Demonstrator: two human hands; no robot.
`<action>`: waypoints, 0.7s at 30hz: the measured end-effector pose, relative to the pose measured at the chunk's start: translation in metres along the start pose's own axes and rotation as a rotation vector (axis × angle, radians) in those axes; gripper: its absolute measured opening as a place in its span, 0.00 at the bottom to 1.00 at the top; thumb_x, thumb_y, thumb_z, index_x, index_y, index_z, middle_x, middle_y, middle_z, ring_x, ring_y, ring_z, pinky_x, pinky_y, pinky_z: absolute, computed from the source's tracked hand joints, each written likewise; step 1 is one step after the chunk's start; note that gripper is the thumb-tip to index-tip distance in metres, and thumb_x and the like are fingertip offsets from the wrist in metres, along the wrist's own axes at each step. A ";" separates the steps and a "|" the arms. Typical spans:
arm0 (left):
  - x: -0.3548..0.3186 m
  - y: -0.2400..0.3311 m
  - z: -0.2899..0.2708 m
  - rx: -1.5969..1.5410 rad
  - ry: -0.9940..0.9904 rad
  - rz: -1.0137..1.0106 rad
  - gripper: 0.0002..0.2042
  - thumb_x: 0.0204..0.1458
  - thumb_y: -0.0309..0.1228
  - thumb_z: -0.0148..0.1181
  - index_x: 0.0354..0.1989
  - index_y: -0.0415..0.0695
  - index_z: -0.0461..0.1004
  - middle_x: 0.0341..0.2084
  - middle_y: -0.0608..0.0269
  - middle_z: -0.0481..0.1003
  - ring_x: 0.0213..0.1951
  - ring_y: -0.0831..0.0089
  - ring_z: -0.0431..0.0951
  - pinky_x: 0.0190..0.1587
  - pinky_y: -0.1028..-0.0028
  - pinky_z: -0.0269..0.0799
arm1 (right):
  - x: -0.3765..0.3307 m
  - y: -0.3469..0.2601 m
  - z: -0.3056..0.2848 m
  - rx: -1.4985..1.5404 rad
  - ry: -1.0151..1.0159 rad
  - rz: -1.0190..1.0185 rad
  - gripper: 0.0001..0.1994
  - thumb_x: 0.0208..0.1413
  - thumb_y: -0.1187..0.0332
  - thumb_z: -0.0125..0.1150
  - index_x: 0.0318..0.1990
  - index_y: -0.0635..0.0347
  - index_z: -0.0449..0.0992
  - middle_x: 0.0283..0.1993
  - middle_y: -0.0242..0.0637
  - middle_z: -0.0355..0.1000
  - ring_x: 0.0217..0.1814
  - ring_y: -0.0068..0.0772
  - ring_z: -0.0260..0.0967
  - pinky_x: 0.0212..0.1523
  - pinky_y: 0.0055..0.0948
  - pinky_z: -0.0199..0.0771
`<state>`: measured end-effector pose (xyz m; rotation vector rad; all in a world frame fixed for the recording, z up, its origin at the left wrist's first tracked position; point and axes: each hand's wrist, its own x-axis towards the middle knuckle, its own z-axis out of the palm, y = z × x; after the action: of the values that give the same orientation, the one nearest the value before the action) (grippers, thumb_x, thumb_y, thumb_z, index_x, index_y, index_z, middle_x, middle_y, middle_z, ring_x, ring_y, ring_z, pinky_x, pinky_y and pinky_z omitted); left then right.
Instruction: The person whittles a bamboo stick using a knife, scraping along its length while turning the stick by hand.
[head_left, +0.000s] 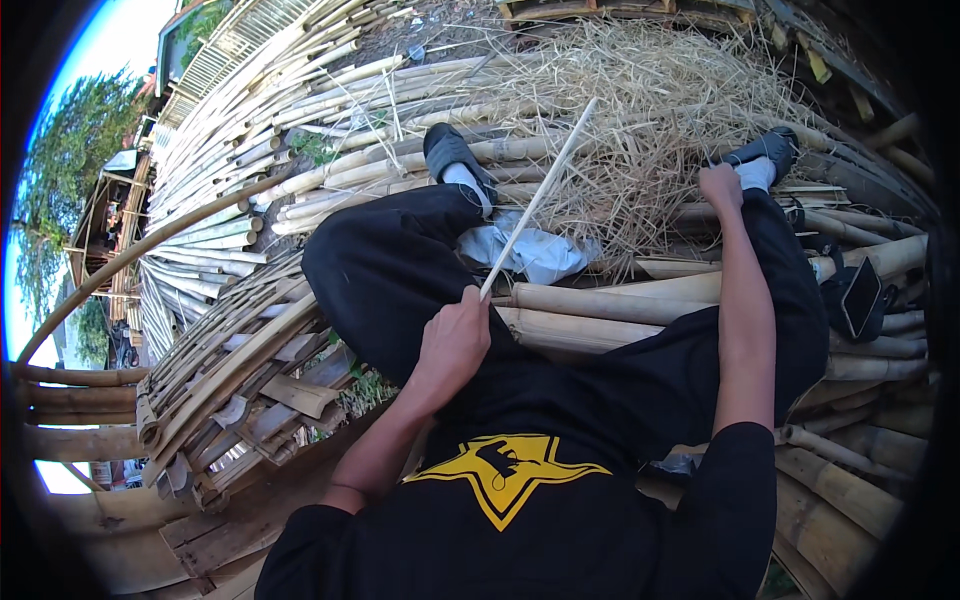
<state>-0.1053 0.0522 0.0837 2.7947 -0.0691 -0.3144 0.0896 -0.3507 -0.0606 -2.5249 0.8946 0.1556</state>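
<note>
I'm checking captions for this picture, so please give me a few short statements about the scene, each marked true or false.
1. The left hand grips a pale, thin, straight strip. True.
2. The right hand grips that strip too. False: the right hand is apart from it, close to the dark right shoe.
3. Most of the tangled heap of straw-coloured shavings lies farther from the person than the crumpled whitish sheet. True.
4. The star on the black short-sleeved shirt is red. False: it is yellow.
5. The dark, flat, rectangular device lies at the person's left. False: it is at the right.
</note>
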 end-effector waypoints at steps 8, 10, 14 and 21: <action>0.026 0.005 0.002 -0.413 0.037 0.045 0.17 0.60 0.37 0.48 0.27 0.33 0.67 0.14 0.49 0.65 0.16 0.63 0.61 0.22 0.67 0.58 | -0.069 -0.100 0.004 0.944 -0.610 -0.142 0.25 0.56 0.45 0.51 0.26 0.62 0.72 0.13 0.25 0.55 0.10 0.21 0.51 0.13 0.27 0.54; 0.027 0.007 0.002 -0.436 0.043 0.066 0.17 0.60 0.37 0.49 0.27 0.33 0.67 0.14 0.52 0.63 0.17 0.68 0.59 0.22 0.68 0.57 | -0.098 -0.115 -0.011 1.149 -0.715 -0.129 0.22 0.59 0.48 0.50 0.30 0.60 0.72 0.12 0.19 0.44 0.09 0.16 0.39 0.12 0.23 0.43; 0.031 0.007 0.008 -0.477 0.035 0.105 0.18 0.59 0.38 0.50 0.27 0.32 0.67 0.12 0.59 0.60 0.18 0.78 0.57 0.21 0.72 0.56 | -0.110 -0.116 -0.016 1.313 -0.717 -0.154 0.16 0.59 0.53 0.55 0.32 0.57 0.70 0.12 0.17 0.46 0.09 0.13 0.40 0.12 0.20 0.42; 0.042 0.011 0.003 -0.647 -0.162 0.093 0.20 0.59 0.40 0.51 0.24 0.33 0.67 0.11 0.59 0.62 0.17 0.78 0.61 0.22 0.71 0.59 | -0.112 -0.105 -0.040 1.352 -0.590 -0.216 0.13 0.58 0.59 0.57 0.25 0.51 0.64 0.11 0.19 0.47 0.08 0.14 0.44 0.11 0.21 0.45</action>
<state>-0.0656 0.0378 0.0759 2.1170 -0.1113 -0.4468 0.0647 -0.2330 0.0427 -1.1710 0.2600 0.1388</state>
